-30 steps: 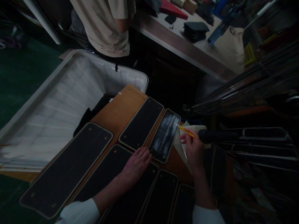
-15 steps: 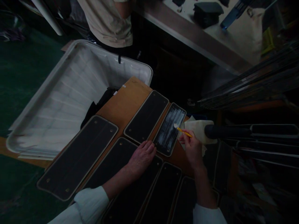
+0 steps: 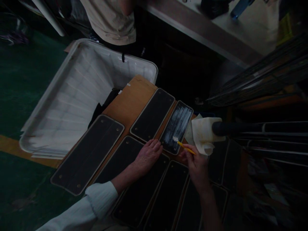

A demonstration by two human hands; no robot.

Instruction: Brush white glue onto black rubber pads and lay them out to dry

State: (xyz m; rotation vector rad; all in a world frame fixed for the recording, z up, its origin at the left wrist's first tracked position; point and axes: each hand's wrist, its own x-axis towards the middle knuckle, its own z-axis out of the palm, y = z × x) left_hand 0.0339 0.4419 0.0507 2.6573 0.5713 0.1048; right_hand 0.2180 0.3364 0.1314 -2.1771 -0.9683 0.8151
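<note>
My right hand [image 3: 196, 166] grips a small yellow-handled brush [image 3: 184, 146], and its white tip touches the near end of a small black panel [image 3: 176, 127] streaked with white paste. My left hand [image 3: 147, 156] lies flat, fingers together, on the near left corner of that panel and the dark panel below it. Beside the streaked panel lies a longer clean black panel [image 3: 152, 115]. All rest on a brown wooden board [image 3: 130, 101].
Several more black panels with pale trim cover the board, the largest [image 3: 88, 154] at the left. A big white plastic tub [image 3: 79, 93] stands at the back left, and a person in a beige shirt [image 3: 112, 19] behind it. A pale cloth or paper [image 3: 203, 134] and stacked panels lie at the right.
My right hand has drawn the brush from the far right edge of the streaked panel to its near end. The camera has tilted, shifting the scene upward. My left hand stays put.
</note>
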